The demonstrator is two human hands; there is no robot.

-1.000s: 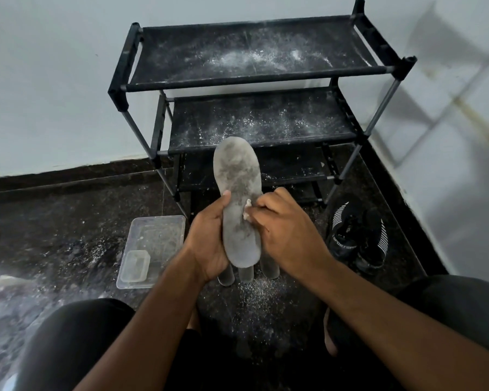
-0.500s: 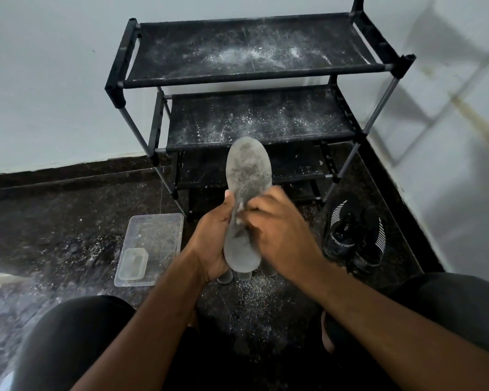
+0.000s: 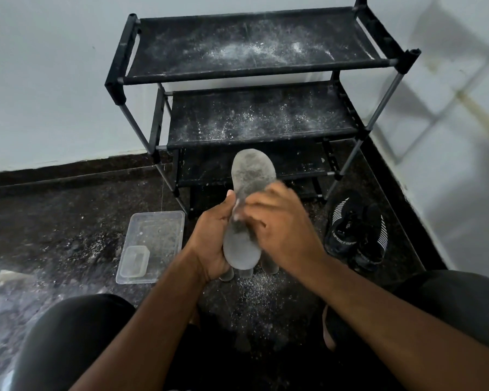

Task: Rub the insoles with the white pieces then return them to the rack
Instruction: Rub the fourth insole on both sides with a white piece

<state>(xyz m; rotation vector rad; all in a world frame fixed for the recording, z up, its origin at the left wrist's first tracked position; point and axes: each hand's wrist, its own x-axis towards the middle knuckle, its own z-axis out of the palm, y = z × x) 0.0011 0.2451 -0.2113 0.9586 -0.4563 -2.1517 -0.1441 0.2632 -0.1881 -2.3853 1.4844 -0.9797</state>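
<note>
Rubbing step in hand: insole (image 3: 247, 221) gripped by left hand (image 3: 213, 241).
White piece (image 3: 237, 215) pinched in right hand (image 3: 280, 227); rack (image 3: 254, 71) return judged pending.

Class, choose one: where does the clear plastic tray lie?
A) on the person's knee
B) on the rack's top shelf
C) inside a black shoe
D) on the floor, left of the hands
D: the clear plastic tray lies on the dark floor, left of the left hand.
</note>
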